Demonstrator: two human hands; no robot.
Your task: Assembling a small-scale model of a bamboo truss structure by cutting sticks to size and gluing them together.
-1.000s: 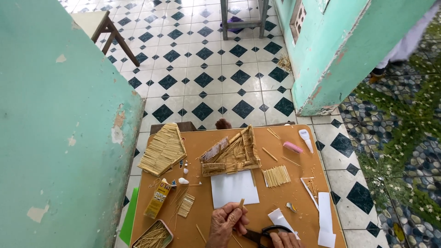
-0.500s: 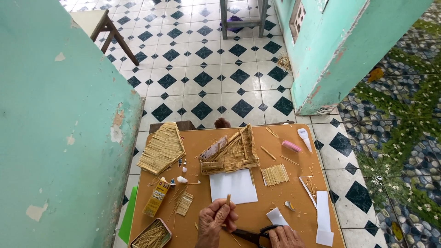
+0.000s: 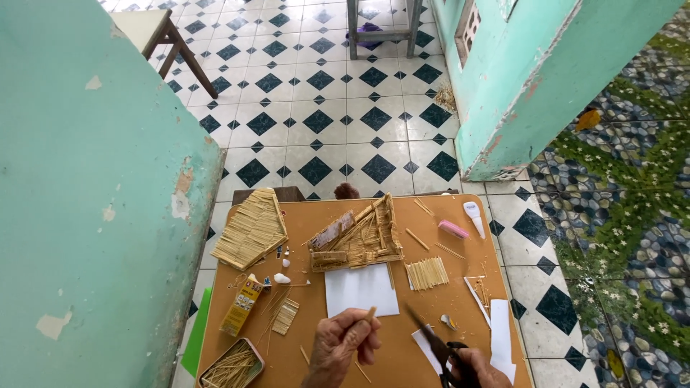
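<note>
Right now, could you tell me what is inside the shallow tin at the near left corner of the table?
The tin holds a loose heap of thin straw-coloured sticks, lying in several directions. They cover its bottom, so anything beneath them is hidden, and the picture's lower edge cuts off its near end.

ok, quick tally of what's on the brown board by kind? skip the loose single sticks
Flat stick panels: 3 (fan-shaped panel, small row, tiny mat)
Stick house frame: 1
White paper sheet: 1
Yellow box: 1
Tin of sticks: 1
Pink block: 1
White glue bottle: 1
Total: 9
</note>
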